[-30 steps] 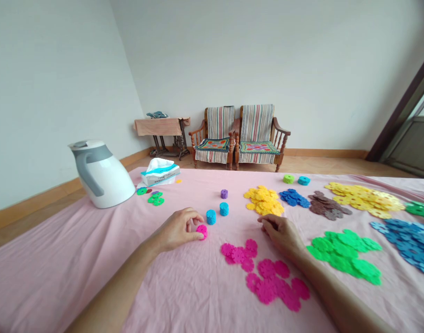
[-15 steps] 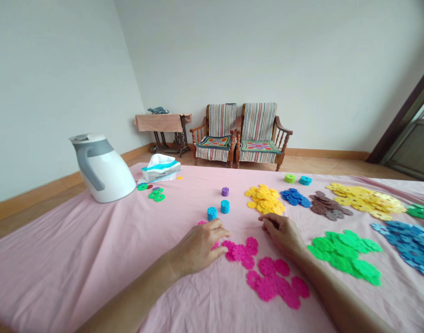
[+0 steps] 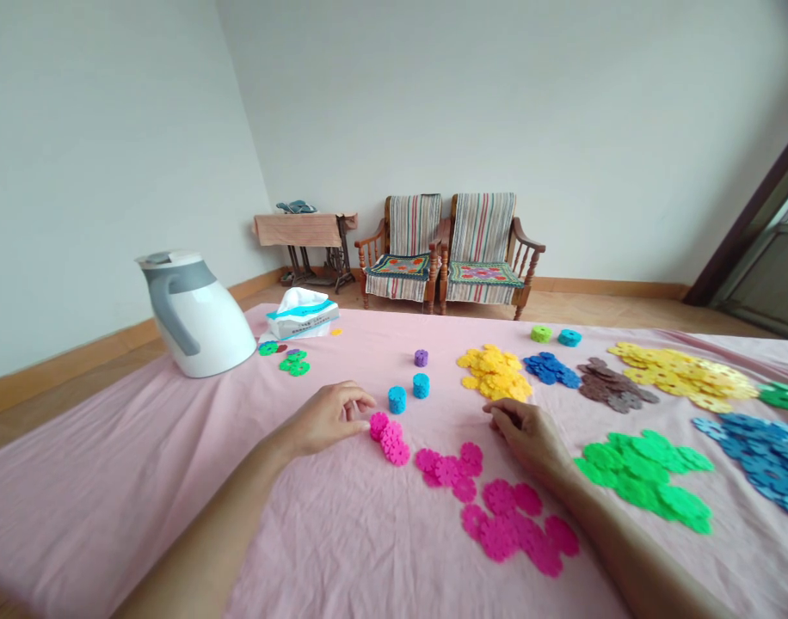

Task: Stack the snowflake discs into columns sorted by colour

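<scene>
My left hand (image 3: 333, 418) is over the cloth with its thumb and fingers apart and nothing between them. Just to its right lies a short row of overlapping pink snowflake discs (image 3: 391, 440). Two more groups of pink discs, a small one (image 3: 446, 468) and a larger one (image 3: 520, 526), lie between my arms. My right hand (image 3: 529, 432) rests with curled fingers in front of the yellow disc pile (image 3: 494, 373); whatever its fingers may hold is hidden. Two blue disc stacks (image 3: 397, 400) and a purple stack (image 3: 421, 358) stand between the hands.
A white-grey jug (image 3: 206, 322) and a tissue box (image 3: 304, 315) stand at the left on the pink tablecloth (image 3: 342, 533). Bright green (image 3: 643, 473), dark blue (image 3: 552, 369), brown (image 3: 606, 383) and more yellow discs (image 3: 684, 371) spread rightward. Two chairs (image 3: 481, 249) stand beyond the table.
My left hand has moved left and slightly away from me, off the pink discs, uncovering their row. My right hand stays in place.
</scene>
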`<state>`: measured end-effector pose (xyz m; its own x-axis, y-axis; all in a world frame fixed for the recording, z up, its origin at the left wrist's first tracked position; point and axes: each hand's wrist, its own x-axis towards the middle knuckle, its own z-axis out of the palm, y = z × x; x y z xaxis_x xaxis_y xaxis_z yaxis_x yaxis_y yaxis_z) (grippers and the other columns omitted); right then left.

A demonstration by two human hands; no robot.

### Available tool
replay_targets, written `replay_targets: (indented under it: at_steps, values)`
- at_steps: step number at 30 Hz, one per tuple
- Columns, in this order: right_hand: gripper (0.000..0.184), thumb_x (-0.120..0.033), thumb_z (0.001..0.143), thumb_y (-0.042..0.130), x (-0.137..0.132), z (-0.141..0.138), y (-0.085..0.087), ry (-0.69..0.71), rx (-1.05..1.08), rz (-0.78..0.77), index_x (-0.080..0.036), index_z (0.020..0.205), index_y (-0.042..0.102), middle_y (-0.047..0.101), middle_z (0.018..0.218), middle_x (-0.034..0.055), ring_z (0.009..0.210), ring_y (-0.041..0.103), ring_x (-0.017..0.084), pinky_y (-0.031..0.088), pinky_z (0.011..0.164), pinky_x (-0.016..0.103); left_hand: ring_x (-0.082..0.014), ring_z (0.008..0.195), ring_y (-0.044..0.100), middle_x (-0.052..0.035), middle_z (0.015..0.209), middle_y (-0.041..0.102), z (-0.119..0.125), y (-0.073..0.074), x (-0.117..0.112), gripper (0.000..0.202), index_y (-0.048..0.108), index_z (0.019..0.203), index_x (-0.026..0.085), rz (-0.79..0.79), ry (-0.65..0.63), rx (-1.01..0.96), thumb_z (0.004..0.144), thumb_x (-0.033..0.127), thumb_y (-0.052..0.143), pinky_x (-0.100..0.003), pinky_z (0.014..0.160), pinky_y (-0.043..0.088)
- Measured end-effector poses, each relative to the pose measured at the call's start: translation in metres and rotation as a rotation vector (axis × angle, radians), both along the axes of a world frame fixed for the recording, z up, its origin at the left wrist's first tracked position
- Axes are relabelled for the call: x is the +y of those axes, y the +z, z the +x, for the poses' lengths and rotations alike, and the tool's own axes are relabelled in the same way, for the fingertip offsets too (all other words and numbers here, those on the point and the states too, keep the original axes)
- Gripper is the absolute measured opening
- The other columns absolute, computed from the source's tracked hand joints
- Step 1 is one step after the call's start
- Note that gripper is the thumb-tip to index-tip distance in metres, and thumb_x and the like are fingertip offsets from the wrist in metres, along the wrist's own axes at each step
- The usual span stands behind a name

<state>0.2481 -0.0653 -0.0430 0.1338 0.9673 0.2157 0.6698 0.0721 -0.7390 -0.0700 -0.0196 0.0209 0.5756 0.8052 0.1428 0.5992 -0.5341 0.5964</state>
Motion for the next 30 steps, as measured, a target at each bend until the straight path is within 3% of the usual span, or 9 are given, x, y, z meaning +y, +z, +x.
replay_targets:
  at_steps: [7, 12, 14, 18, 23, 30]
  values:
    - [0.028, -0.029, 0.078, 0.044, -0.005, -0.012, 0.005, 0.02, -0.073, 0.058, -0.016, 0.091, 0.066, 0.067, 0.075, 0.0046, 0.064, 0.059, 0.016, 0.044, 0.061, 0.027, -0.0114, 0.065, 0.053, -0.0021, 0.09, 0.054, 0.001, -0.014, 0.003, 0.038, 0.062, 0.103, 0.017, -0.072, -0.114, -0.028, 0.066, 0.021, 0.067, -0.021, 0.056, 0.042]
    - [0.026, -0.02, 0.077, 0.046, -0.017, -0.063, 0.026, 0.281, -0.135, 0.151, -0.017, 0.096, 0.065, 0.064, 0.081, 0.0054, 0.069, 0.058, 0.014, 0.045, 0.063, 0.026, -0.0107, 0.061, 0.05, 0.0005, 0.081, 0.051, 0.002, -0.019, 0.006, 0.039, 0.062, 0.104, 0.019, 0.003, -0.167, -0.029, 0.066, 0.02, 0.069, -0.021, 0.057, 0.04]
    - [0.035, -0.018, 0.075, 0.051, -0.022, -0.086, 0.034, 0.389, -0.194, 0.174, -0.019, 0.108, 0.061, 0.063, 0.095, 0.0076, 0.083, 0.058, 0.017, 0.046, 0.074, 0.029, -0.0107, 0.061, 0.049, 0.0005, 0.08, 0.052, 0.002, -0.021, 0.006, 0.037, 0.062, 0.104, 0.019, 0.012, -0.173, -0.04, 0.067, 0.019, 0.068, -0.021, 0.056, 0.039]
    - [0.043, -0.018, 0.071, 0.058, -0.025, -0.114, 0.042, 0.449, -0.33, 0.159, -0.02, 0.114, 0.058, 0.06, 0.105, 0.0098, 0.101, 0.053, 0.023, 0.041, 0.086, 0.036, -0.0107, 0.062, 0.05, -0.0002, 0.083, 0.054, 0.001, -0.024, 0.006, 0.033, 0.063, 0.1, 0.017, 0.01, -0.177, -0.056, 0.067, 0.016, 0.066, -0.02, 0.055, 0.039]
    - [0.048, -0.019, 0.066, 0.062, -0.015, -0.118, 0.035, 0.423, -0.294, 0.051, -0.016, 0.114, 0.058, 0.06, 0.107, 0.0113, 0.1, 0.053, 0.024, 0.041, 0.086, 0.035, -0.0111, 0.062, 0.049, 0.0007, 0.076, 0.053, 0.002, -0.024, 0.006, 0.025, 0.066, 0.091, 0.017, 0.022, -0.168, -0.061, 0.066, 0.015, 0.066, -0.02, 0.056, 0.037]
    - [0.042, -0.017, 0.068, 0.058, -0.004, -0.117, 0.032, 0.448, -0.15, -0.015, -0.016, 0.11, 0.061, 0.062, 0.095, 0.0076, 0.078, 0.057, 0.016, 0.044, 0.07, 0.026, -0.0111, 0.06, 0.05, 0.001, 0.075, 0.053, 0.0, -0.023, 0.007, 0.032, 0.066, 0.095, 0.017, -0.006, -0.17, -0.066, 0.064, 0.016, 0.069, -0.02, 0.053, 0.037]
